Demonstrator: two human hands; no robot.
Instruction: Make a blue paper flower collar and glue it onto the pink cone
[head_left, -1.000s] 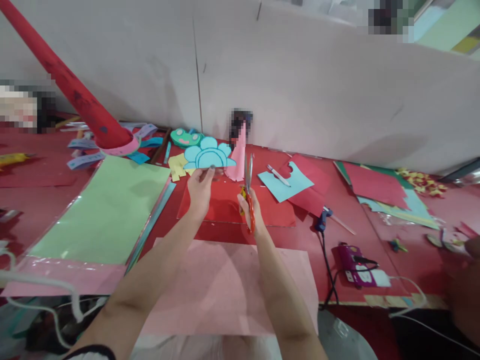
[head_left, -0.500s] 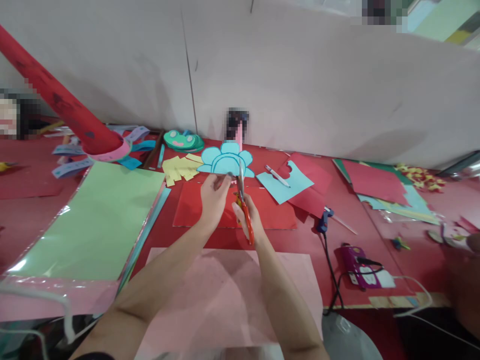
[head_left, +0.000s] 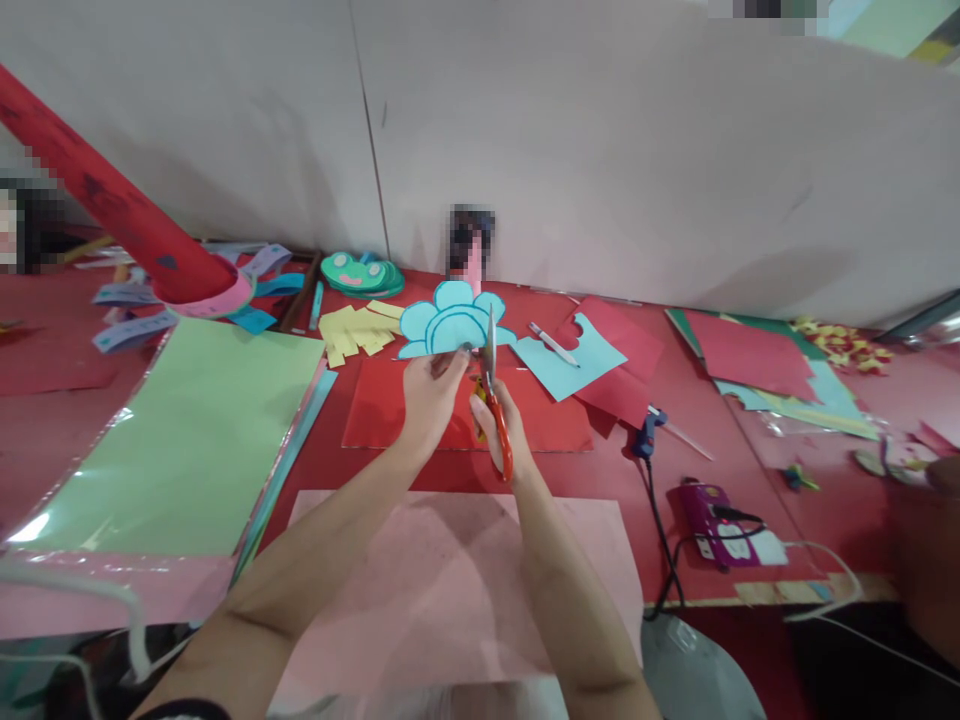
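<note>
My left hand (head_left: pixel 433 395) pinches the lower edge of a light blue paper flower (head_left: pixel 454 322) with dark blue outlines drawn on it. In my right hand (head_left: pixel 504 425) is a pair of scissors (head_left: pixel 501 440) with orange handles, its blades pointing up. The blades overlap the right part of the flower; how far they are parted is hard to make out. Something small and yellow shows beside my right fingers. Below both hands lies a red sheet (head_left: pixel 390 415), with a large pink sheet (head_left: pixel 450 585) nearer to me.
Yellow fringed paper (head_left: pixel 356 333) and green frog cut-outs (head_left: pixel 361 275) lie left of the flower. On the right are a blue scrap with a white pen (head_left: pixel 553 344), a glue gun (head_left: pixel 646 435) and a purple power box (head_left: pixel 716 525). Green sheets (head_left: pixel 172 440) lie left.
The flower has tilted slightly, its right side now lower. The scissors have shifted a little to the right along it. My left hand keeps its pinch; the whole view has moved slightly.
</note>
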